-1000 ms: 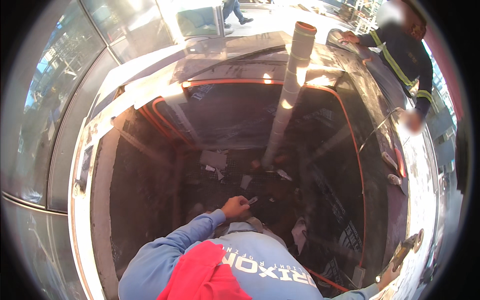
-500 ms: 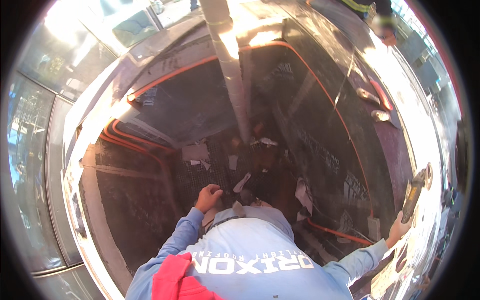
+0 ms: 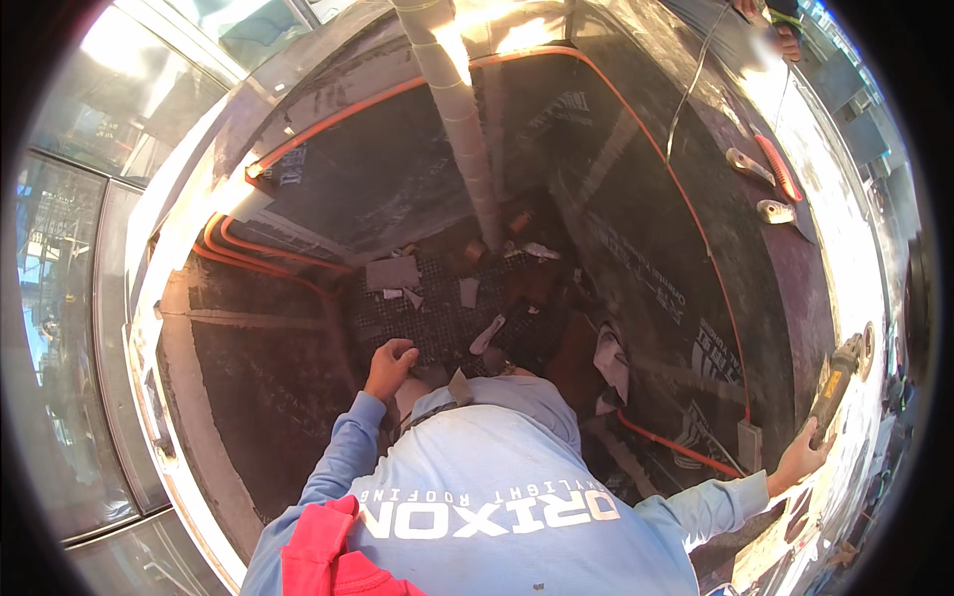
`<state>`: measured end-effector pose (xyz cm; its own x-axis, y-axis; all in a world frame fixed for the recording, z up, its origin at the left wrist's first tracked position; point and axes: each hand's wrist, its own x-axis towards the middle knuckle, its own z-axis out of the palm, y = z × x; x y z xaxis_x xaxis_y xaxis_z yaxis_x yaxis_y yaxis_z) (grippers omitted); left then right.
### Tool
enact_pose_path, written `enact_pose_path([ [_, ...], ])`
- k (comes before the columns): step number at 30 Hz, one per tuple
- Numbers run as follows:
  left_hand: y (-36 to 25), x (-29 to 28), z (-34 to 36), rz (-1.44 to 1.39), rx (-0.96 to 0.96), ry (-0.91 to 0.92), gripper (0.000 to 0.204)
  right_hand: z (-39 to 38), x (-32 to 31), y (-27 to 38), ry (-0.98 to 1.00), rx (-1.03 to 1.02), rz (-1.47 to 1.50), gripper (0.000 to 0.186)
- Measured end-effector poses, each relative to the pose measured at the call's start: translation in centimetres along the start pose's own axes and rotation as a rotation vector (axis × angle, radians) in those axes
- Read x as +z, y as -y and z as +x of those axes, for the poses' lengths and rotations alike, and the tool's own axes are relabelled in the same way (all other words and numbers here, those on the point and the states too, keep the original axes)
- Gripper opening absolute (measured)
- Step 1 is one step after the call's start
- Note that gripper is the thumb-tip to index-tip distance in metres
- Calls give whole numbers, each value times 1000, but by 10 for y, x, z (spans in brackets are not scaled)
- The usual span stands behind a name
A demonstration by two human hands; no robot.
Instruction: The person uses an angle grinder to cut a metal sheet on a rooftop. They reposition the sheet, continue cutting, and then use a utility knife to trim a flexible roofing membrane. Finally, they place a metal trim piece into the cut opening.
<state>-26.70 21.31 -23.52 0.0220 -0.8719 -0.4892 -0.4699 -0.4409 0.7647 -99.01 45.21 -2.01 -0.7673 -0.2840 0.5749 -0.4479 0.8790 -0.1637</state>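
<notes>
Moved since one second ago: left hand (image 3: 391,370), from before the waist to left of it. Left grip: fingers bent toward thumb; whether anything is pinched, cannot tell. Right hand (image 3: 798,457): grip closed about the near end of one yellow-and-black power tool (image 3: 836,385), extending past the fingers along the pale right ledge (image 3: 851,283); contact with ledge unclear. Scraps (image 3: 393,273) on floor: dim. Pipe (image 3: 452,94): top cut off. Open room: between left hand and left wall (image 3: 263,372). Red-handled tool (image 3: 777,167): well beyond power tool.
</notes>
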Motion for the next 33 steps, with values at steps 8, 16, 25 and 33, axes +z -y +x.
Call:
enact_pose_path([
  [8,17,-1,-4,23,-48,-30,44,11,10,-2,36,79,73,75],
  [16,31,16,2,50,-34,6,43,13,14,-13,128,37,195,67],
  [25,4,11,18,54,48,41,36,-2,-17,52,177,182,366,65],
  [33,-16,23,25,116,115,89,35,-5,-30,46,158,269,417,65],
])
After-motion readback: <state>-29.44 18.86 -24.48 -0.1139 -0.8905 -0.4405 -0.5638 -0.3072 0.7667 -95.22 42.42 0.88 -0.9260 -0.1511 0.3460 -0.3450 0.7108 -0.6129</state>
